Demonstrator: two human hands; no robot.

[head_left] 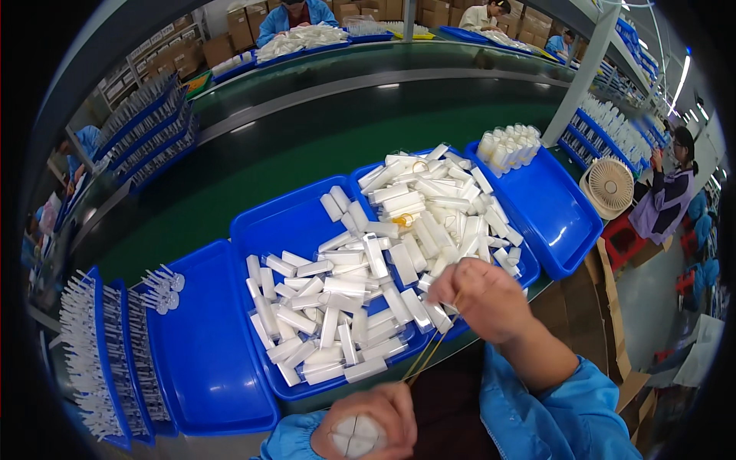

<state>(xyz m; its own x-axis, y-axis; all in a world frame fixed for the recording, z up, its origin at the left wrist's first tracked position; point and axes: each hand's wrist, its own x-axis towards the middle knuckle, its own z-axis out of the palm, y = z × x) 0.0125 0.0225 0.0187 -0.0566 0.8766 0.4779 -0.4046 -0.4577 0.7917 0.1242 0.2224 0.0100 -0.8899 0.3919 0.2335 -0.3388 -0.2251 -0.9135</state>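
My left hand [376, 422] is at the lower edge, closed round a bundle of white pieces [358, 435]. Its round end faces up, split by a cross into wedges; the rest is hidden by my fingers. A thin yellowish rubber band [429, 354] stretches in two strands from that hand up to my right hand [487, 299]. The right fingers are curled, pinching the band's far end. Just beyond, a blue tray [529, 264] is heaped with white pieces in clear sleeves [452, 203]. More sleeved white pieces [330, 307] fill the blue tray [241, 230] left of it.
At right a blue tray [563, 218] holds several upright white bundles [510, 146]. A left blue tray [207, 345] holds a few clear-stemmed parts [162, 287], beside stacked filled trays [96, 353]. Beyond runs a green conveyor belt [307, 149]. A grey post [586, 69] and fan [609, 186] stand right; co-workers sit around.
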